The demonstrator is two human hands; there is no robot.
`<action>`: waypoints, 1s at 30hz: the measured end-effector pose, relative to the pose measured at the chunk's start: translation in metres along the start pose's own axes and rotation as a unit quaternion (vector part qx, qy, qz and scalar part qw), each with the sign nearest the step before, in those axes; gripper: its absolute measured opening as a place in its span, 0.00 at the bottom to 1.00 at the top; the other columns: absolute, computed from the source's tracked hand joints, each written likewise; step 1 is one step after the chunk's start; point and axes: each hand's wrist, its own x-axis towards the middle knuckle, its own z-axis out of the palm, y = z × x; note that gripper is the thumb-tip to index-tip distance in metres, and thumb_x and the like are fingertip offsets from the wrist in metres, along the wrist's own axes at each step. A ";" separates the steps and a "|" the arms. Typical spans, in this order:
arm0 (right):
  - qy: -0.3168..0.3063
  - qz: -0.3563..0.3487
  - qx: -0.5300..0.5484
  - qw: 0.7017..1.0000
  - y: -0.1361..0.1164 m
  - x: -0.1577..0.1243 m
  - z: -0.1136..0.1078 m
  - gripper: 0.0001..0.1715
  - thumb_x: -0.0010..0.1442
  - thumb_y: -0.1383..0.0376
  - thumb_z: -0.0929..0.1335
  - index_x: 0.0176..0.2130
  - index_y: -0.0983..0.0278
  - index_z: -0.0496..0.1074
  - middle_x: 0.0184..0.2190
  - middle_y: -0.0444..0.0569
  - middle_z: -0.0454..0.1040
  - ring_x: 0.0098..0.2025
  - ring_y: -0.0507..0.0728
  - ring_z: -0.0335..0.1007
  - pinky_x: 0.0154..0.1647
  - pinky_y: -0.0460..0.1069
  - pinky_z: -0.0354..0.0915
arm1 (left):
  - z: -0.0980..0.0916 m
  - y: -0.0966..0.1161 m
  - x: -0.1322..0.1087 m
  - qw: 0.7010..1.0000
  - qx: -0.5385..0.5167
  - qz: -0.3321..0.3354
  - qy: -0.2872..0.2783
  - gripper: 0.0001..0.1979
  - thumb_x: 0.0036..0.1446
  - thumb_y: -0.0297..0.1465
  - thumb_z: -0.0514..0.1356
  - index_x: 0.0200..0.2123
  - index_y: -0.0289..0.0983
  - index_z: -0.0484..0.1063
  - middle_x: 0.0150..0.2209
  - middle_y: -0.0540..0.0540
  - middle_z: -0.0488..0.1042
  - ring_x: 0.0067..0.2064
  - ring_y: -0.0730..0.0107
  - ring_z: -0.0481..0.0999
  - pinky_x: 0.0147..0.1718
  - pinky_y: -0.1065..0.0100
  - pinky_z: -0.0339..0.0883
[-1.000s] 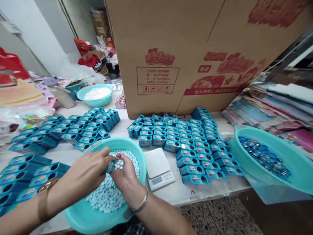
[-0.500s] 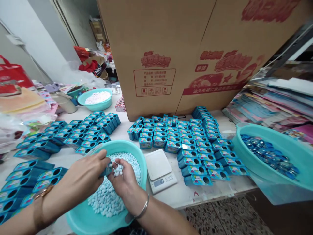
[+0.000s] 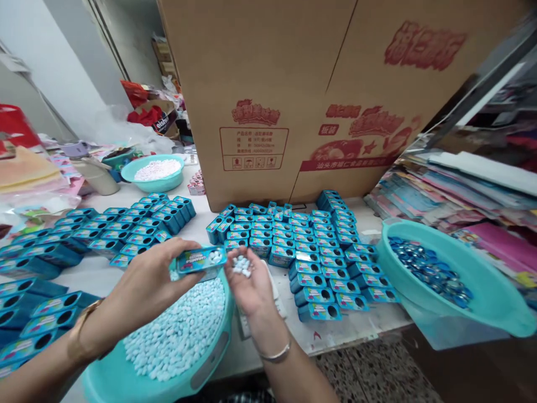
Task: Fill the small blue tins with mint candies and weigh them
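Note:
Fingers and thumb of my left hand (image 3: pixel 153 277) grip a small blue tin (image 3: pixel 197 261) by its sides, held tilted above a turquoise basin (image 3: pixel 107 369). Pale candies show in the hole at the tin's right end. Close beside that end, my right hand (image 3: pixel 254 291) is cupped palm up around a small heap of pale candies (image 3: pixel 242 266). Loose pale blue candies (image 3: pixel 180 330) fill much of the basin below. A white scale (image 3: pixel 274 288) lies partly hidden behind my right hand.
Rows of blue tins with round holes (image 3: pixel 310 246) cover the table's middle, with more tins (image 3: pixel 126 224) at left. A basin of shiny blue lids (image 3: pixel 520 319) overhangs the right edge. Behind stand a large carton (image 3: pixel 260 67) and a bowl of whitish candies (image 3: pixel 172 180).
Both hands have risen from over the candies and moved apart a little, my right hand going rightward toward the scale. The tin now shows its printed face, and the right palm its candies.

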 end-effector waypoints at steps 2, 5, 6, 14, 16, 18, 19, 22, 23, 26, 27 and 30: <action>0.026 -0.043 0.047 0.998 -0.045 -0.013 -0.007 0.04 0.58 0.67 0.65 0.32 0.65 0.70 0.27 0.45 0.74 0.31 0.50 0.72 0.36 0.47 0.72 | 0.021 0.012 0.014 0.999 -0.027 0.007 0.037 0.20 0.54 0.44 0.60 0.47 0.40 0.69 0.45 0.45 0.76 0.47 0.58 0.74 0.54 0.54 0.61; 0.050 -0.147 0.046 0.987 -0.100 -0.030 -0.029 0.04 0.58 0.68 0.65 0.32 0.64 0.70 0.28 0.44 0.73 0.29 0.48 0.70 0.32 0.45 0.71 | 0.063 0.025 0.031 0.998 -0.055 0.022 0.013 0.19 0.53 0.40 0.60 0.47 0.39 0.68 0.46 0.45 0.76 0.49 0.57 0.74 0.62 0.43 0.44; 0.056 -0.167 0.046 0.983 -0.114 -0.034 -0.039 0.04 0.58 0.68 0.65 0.32 0.64 0.70 0.28 0.44 0.72 0.28 0.47 0.68 0.31 0.45 0.70 | 0.079 0.028 0.035 0.997 -0.065 0.028 -0.003 0.18 0.52 0.38 0.60 0.46 0.39 0.68 0.46 0.45 0.76 0.48 0.57 0.74 0.63 0.42 0.42; 0.084 -0.190 0.054 0.977 -0.143 -0.038 -0.088 0.03 0.56 0.70 0.65 0.32 0.64 0.69 0.27 0.42 0.69 0.23 0.44 0.63 0.24 0.41 0.66 | 0.147 0.035 0.033 0.992 -0.075 0.037 -0.098 0.22 0.51 0.38 0.63 0.49 0.38 0.67 0.50 0.40 0.74 0.54 0.51 0.70 0.61 0.38 0.42; 0.078 -0.183 0.044 0.979 -0.141 -0.036 -0.088 0.03 0.56 0.70 0.65 0.32 0.64 0.69 0.27 0.41 0.68 0.23 0.44 0.62 0.24 0.40 0.66 | 0.128 0.033 0.030 0.994 -0.089 0.029 -0.047 0.35 0.50 0.44 0.64 0.58 0.38 0.59 0.59 0.36 0.66 0.61 0.47 0.62 0.61 0.38 0.44; 0.083 -0.181 0.030 0.980 -0.140 -0.033 -0.088 0.02 0.56 0.70 0.66 0.33 0.64 0.69 0.26 0.40 0.68 0.24 0.45 0.64 0.26 0.41 0.67 | 0.096 0.027 0.026 0.993 -0.108 0.010 0.051 0.42 0.50 0.48 0.63 0.63 0.38 0.50 0.63 0.37 0.60 0.64 0.50 0.57 0.61 0.44 0.49; 0.094 -0.184 0.024 0.978 -0.139 -0.032 -0.087 0.02 0.56 0.69 0.66 0.33 0.64 0.69 0.25 0.40 0.68 0.25 0.46 0.66 0.28 0.42 0.68 | 0.079 0.023 0.024 0.989 -0.114 -0.006 0.091 0.43 0.51 0.48 0.62 0.64 0.39 0.49 0.63 0.38 0.61 0.64 0.53 0.59 0.61 0.49 0.51; 0.131 -0.185 0.018 0.974 -0.136 -0.027 -0.086 0.02 0.57 0.68 0.65 0.34 0.64 0.69 0.25 0.41 0.68 0.30 0.47 0.69 0.34 0.45 0.70 | 0.040 0.003 0.011 0.980 -0.086 -0.093 0.156 0.42 0.51 0.50 0.61 0.65 0.41 0.50 0.60 0.43 0.65 0.62 0.55 0.62 0.61 0.53 0.54; 0.135 -0.182 0.019 0.974 -0.135 -0.025 -0.085 0.03 0.57 0.68 0.65 0.34 0.63 0.69 0.25 0.40 0.68 0.30 0.48 0.69 0.34 0.46 0.70 | 0.033 -0.005 0.006 0.977 -0.074 -0.125 0.156 0.42 0.51 0.52 0.60 0.64 0.43 0.51 0.59 0.44 0.66 0.61 0.54 0.63 0.60 0.52 0.55; 0.109 -0.162 0.020 0.981 -0.131 -0.021 -0.083 0.02 0.58 0.68 0.64 0.34 0.63 0.67 0.24 0.39 0.65 0.28 0.48 0.66 0.31 0.46 0.69 | 0.033 -0.027 -0.013 0.972 -0.065 -0.197 0.111 0.38 0.50 0.54 0.58 0.62 0.46 0.56 0.57 0.47 0.67 0.58 0.52 0.67 0.57 0.50 0.60; 0.097 -0.159 0.019 0.982 -0.130 -0.019 -0.082 0.02 0.58 0.69 0.64 0.34 0.62 0.67 0.24 0.39 0.64 0.27 0.47 0.65 0.30 0.45 0.68 | 0.037 -0.033 -0.019 0.971 -0.070 -0.210 0.095 0.37 0.50 0.54 0.57 0.61 0.47 0.57 0.57 0.48 0.67 0.58 0.52 0.67 0.57 0.50 0.60; 0.071 -0.153 0.014 0.986 -0.126 -0.016 -0.080 0.02 0.58 0.70 0.64 0.34 0.62 0.66 0.24 0.38 0.61 0.24 0.46 0.60 0.26 0.43 0.64 | 0.051 -0.046 -0.031 0.971 -0.094 -0.209 0.063 0.35 0.51 0.53 0.57 0.60 0.46 0.58 0.58 0.49 0.67 0.59 0.53 0.65 0.59 0.51 0.58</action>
